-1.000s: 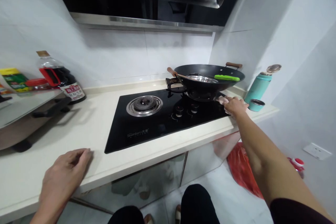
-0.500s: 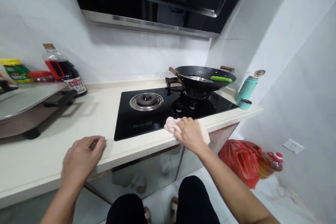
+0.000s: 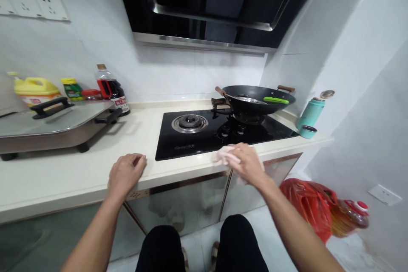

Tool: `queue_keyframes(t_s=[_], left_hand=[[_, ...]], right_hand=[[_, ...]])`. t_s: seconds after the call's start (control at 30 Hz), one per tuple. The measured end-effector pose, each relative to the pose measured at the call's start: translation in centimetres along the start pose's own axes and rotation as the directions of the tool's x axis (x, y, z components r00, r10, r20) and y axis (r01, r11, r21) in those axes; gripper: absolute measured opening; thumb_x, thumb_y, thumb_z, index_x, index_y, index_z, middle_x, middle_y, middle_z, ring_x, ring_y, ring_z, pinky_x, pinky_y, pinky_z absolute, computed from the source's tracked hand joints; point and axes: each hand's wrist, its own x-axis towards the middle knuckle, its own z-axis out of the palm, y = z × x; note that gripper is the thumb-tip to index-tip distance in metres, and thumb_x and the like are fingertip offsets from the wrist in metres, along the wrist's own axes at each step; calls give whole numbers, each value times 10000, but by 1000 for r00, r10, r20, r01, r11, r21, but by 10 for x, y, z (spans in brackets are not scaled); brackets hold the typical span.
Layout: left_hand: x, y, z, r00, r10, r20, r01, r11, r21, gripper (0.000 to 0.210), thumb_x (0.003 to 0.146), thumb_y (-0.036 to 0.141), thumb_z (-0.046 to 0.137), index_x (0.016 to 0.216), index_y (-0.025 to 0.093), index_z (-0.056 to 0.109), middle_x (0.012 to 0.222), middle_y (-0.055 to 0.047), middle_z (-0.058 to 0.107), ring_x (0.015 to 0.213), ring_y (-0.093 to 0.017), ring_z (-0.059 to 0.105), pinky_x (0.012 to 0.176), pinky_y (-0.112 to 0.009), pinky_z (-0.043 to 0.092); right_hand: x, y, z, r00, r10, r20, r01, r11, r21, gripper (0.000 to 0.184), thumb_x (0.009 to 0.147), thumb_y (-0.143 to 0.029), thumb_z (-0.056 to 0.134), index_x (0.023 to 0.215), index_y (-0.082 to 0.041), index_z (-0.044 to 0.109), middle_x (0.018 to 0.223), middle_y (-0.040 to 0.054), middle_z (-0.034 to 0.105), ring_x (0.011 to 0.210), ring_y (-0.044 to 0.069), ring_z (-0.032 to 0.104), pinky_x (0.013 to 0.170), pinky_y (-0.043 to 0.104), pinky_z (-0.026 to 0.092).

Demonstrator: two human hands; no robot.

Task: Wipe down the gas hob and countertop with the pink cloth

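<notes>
A pale pink cloth is bunched in my right hand, with its loose part hanging at the counter's front edge. That hand is just in front of the black glass gas stove. My left hand rests on the cream countertop left of the stove, its fingers curled and nothing visible in them. On the stove's left side is a bare burner. A black wok with wooden handles sits over the right burner, holding a shiny metal item and a bright green-handled utensil.
A lidded electric pan stands at left, before a soy sauce bottle and a yellow jug. A teal flask and its cup are at right. Below are a red bag and an oil bottle. The range hood hangs overhead.
The view has shifted left, bringing the yellow jug and wall sockets into sight. My right hand, with the cloth, remains by the stove's front edge. The left hand stays on the counter.
</notes>
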Motion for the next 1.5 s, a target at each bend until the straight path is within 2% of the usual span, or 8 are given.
queue_keyframes(t_s=[0.17, 0.33, 0.67, 0.97, 1.13, 1.23, 1.37, 1.5], left_hand=[[-2, 4, 0, 1000, -17, -6, 17, 1000, 13, 417, 948, 443, 473, 1008, 211, 814, 1126, -106, 803, 1109, -303, 676, 947, -375, 520], [-5, 4, 4, 1000, -17, -22, 18, 1000, 19, 389, 955, 430, 472, 982, 222, 800, 1106, -91, 802, 1113, -299, 674, 980, -376, 505], [-6, 4, 7, 998, -45, -40, 43, 997, -64, 381, 955, 446, 490, 1006, 218, 790, 1119, -90, 791, 1143, -297, 666, 1010, -390, 494], [0, -10, 7, 986, -168, -3, 157, 927, -341, 416, 870, 537, 537, 941, 213, 788, 1040, -69, 805, 974, -241, 709, 877, -326, 521], [3, -15, 5, 975, -222, 26, 199, 808, -554, 397, 762, 549, 604, 857, 204, 776, 883, -26, 803, 863, -226, 700, 809, -296, 530], [4, -14, 6, 972, -233, 34, 211, 796, -567, 379, 727, 535, 617, 823, 200, 767, 890, -26, 804, 866, -224, 695, 805, -292, 515], [5, -12, 9, 972, -234, 35, 217, 821, -529, 378, 737, 529, 586, 824, 204, 758, 871, -25, 799, 870, -227, 693, 782, -293, 498], [4, -12, 8, 973, -228, 24, 209, 841, -499, 362, 734, 522, 577, 796, 210, 750, 843, -26, 798, 869, -238, 696, 797, -307, 497]], right_hand=[[-6, 97, -27, 905, 423, 51, -362, 827, -431, 429, 1075, -476, 443, 1252, -259, 768, 1224, 138, 672, 1071, 302, 602, 873, 407, 421], [-1, 118, -14, 834, 552, 2, -463, 701, -543, 463, 1065, -502, 423, 1254, -251, 763, 1179, 165, 668, 1048, 335, 597, 849, 445, 414], [37, -44, 44, 969, 230, 92, -182, 913, -366, 383, 1027, -459, 535, 1237, -227, 756, 1114, 172, 657, 1001, 338, 548, 822, 442, 330], [63, -220, 88, 969, -154, 194, 153, 988, 20, 424, 1052, -472, 516, 1325, -190, 676, 1351, 203, 624, 1220, 383, 539, 1067, 618, 333], [42, -231, 81, 929, -244, 278, 243, 969, 41, 748, 962, -393, 655, 1601, -94, 405, 1718, 289, 253, 1576, 493, 206, 1208, 753, 149], [43, -211, 69, 854, -320, 410, 338, 941, 30, 753, 955, -235, 636, 1649, -182, 349, 1767, 240, 155, 1613, 469, 153, 1196, 736, 227], [62, -199, 52, 797, -331, 505, 398, 917, -27, 671, 994, -279, 625, 1626, -321, 404, 1726, 215, 294, 1497, 438, 414, 1053, 591, 436], [74, -205, 56, 808, -358, 468, 452, 886, -103, 595, 952, -294, 683, 1524, -243, 529, 1414, 202, 622, 1218, 362, 614, 1040, 553, 403]])
